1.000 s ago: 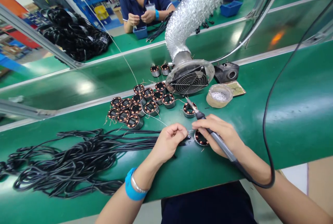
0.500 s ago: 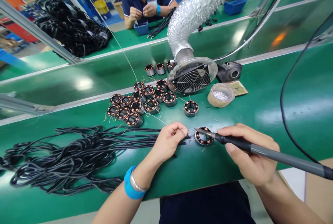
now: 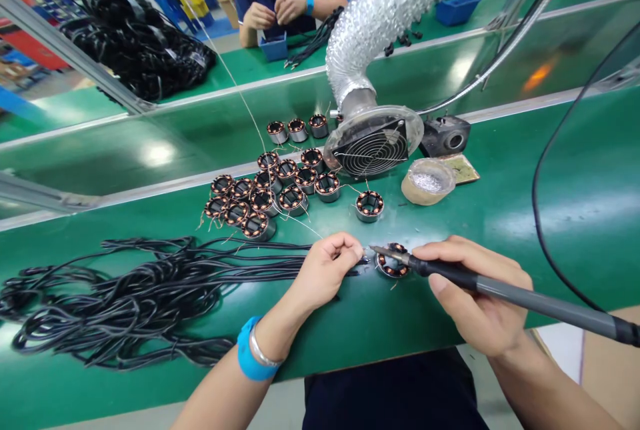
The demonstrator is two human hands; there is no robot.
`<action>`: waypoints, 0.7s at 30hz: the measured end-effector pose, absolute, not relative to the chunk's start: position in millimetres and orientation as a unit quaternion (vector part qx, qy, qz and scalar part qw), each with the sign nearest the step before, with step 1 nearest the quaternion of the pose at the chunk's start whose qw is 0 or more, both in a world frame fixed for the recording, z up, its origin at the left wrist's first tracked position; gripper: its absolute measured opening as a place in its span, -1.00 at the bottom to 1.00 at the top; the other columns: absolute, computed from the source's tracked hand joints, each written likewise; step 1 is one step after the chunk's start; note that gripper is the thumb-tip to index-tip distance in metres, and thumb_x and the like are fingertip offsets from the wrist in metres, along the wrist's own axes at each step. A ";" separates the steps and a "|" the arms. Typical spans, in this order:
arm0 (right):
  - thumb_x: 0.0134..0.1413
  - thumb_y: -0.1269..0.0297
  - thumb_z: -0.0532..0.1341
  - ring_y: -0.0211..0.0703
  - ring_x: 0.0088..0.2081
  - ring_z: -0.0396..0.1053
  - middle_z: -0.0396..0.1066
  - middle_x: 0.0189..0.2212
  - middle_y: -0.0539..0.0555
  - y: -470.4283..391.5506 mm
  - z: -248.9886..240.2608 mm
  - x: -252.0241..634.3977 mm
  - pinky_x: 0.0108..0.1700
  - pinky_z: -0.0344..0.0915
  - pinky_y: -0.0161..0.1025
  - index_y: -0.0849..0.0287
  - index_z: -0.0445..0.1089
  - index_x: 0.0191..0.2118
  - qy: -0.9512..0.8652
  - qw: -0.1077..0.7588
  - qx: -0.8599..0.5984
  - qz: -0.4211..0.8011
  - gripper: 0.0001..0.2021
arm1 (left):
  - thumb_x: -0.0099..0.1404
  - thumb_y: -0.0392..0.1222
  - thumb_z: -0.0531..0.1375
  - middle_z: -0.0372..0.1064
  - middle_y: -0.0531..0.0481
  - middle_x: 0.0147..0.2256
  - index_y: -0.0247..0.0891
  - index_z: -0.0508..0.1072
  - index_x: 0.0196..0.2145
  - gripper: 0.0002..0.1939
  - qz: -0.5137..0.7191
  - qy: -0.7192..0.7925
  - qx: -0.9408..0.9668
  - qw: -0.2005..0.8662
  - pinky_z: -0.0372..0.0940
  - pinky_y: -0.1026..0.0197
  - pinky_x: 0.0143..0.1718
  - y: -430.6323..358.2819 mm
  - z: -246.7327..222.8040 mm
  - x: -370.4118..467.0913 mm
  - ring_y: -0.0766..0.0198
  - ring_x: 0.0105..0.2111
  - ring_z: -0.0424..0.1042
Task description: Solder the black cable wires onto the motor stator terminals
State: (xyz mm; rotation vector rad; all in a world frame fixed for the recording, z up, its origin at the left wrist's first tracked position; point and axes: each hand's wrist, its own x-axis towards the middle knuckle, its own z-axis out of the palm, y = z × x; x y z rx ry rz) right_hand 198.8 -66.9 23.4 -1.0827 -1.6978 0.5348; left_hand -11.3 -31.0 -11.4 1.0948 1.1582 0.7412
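My left hand [image 3: 327, 267] pinches a thin solder wire [image 3: 303, 223] that runs down from the upper left. Black cables [image 3: 270, 270] pass under and beside this hand, their stripped ends just right of its fingertips. In my right hand [image 3: 483, 297] is a soldering iron [image 3: 520, 293], its tip pointing left near my left fingertips. Behind the iron's tip a ring-shaped copper-wound coil [image 3: 393, 270] lies on the green table, partly covered by the iron. Another coil [image 3: 370, 207] stands a little farther back.
Several coils [image 3: 293, 200] stand behind my left hand. A fume duct with a fan grille [image 3: 373, 150], a round solder bowl [image 3: 427, 182] and an iron holder [image 3: 447, 137] are at the back. Looped cables [image 3: 115, 303] cover the left. Across the bench a person's hands [image 3: 275, 11] work.
The iron's tip has shifted slightly left, toward my left fingertips. My left hand keeps its pinch. The camera view has moved a little.
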 end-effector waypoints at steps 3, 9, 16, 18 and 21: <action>0.09 0.45 0.18 -0.28 -0.49 0.33 0.43 -0.44 -0.02 -67.1 24.5 197.8 -0.48 0.25 -0.30 0.13 0.46 -0.16 -0.715 0.499 -0.438 0.219 -0.80 | 0.21 -0.08 0.23 0.07 0.20 -0.60 -0.28 0.41 -0.45 -0.80 0.328 0.502 0.484 0.637 -0.08 0.34 -0.56 -31.0 -9.8 -10.8 0.47 -0.62 -0.07; 0.08 0.48 0.17 -0.30 -0.50 0.30 0.41 -0.45 -0.01 -69.5 30.6 193.8 -0.48 0.24 -0.30 0.15 0.45 -0.15 -0.731 0.498 -0.414 0.215 -0.77 | 0.22 -0.09 0.22 0.06 0.19 -0.60 -0.29 0.41 -0.44 -0.79 0.327 0.503 0.490 0.632 -0.07 0.34 -0.56 -30.9 -8.5 -10.4 0.46 -0.62 -0.07; 0.06 0.50 0.17 -0.27 -0.53 0.26 0.37 -0.50 0.00 -71.9 31.6 191.8 -0.52 0.23 -0.29 0.18 0.45 -0.13 -0.738 0.495 -0.410 0.206 -0.75 | 0.23 -0.09 0.20 0.06 0.20 -0.60 -0.29 0.41 -0.43 -0.80 0.324 0.503 0.501 0.625 -0.05 0.35 -0.54 -31.1 -8.3 -10.4 0.46 -0.61 -0.07; 0.04 0.51 0.17 -0.26 -0.53 0.27 0.36 -0.50 0.00 -71.6 31.7 191.0 -0.51 0.25 -0.28 0.18 0.45 -0.13 -0.744 0.494 -0.404 0.199 -0.74 | 0.23 -0.10 0.19 0.06 0.20 -0.59 -0.29 0.41 -0.43 -0.80 0.322 0.504 0.504 0.623 -0.05 0.35 -0.54 -31.1 -8.4 -10.4 0.46 -0.61 -0.07; 0.02 0.52 0.16 -0.25 -0.52 0.29 0.39 -0.49 0.02 -71.1 32.2 189.3 -0.50 0.27 -0.27 0.21 0.45 -0.13 -0.752 0.497 -0.390 0.188 -0.73 | 0.24 -0.10 0.19 0.05 0.21 -0.60 -0.29 0.41 -0.43 -0.80 0.322 0.504 0.504 0.623 -0.05 0.35 -0.54 -31.0 -8.9 -10.1 0.46 -0.61 -0.07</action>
